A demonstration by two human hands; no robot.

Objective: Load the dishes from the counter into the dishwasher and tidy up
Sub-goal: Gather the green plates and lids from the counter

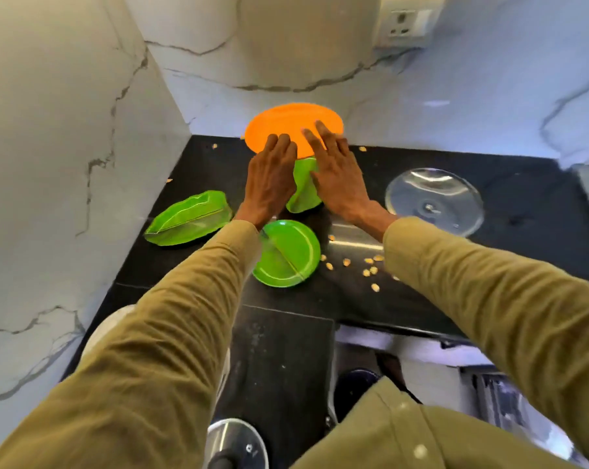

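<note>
Head view: a round orange plate (288, 125) sits tilted at the back of the surface (523, 198). Both hands, left (269, 184) and right (337, 177), rest flat-fingered on its near edge.

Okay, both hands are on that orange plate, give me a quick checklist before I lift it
1. Both hands on the orange plate: ok, left hand and right hand lie over its near edge.
2. Firm grip: cannot tell, the fingers lie flat on top.
3. Plate free of food: ok on the visible face.
4. Green dish beneath will stay put: cannot tell, it stands tilted between the hands.
5. Path back clear: not ok, round green plate and scattered kernels lie below the arms.
6. Steel lid out of the way: ok.
</note>
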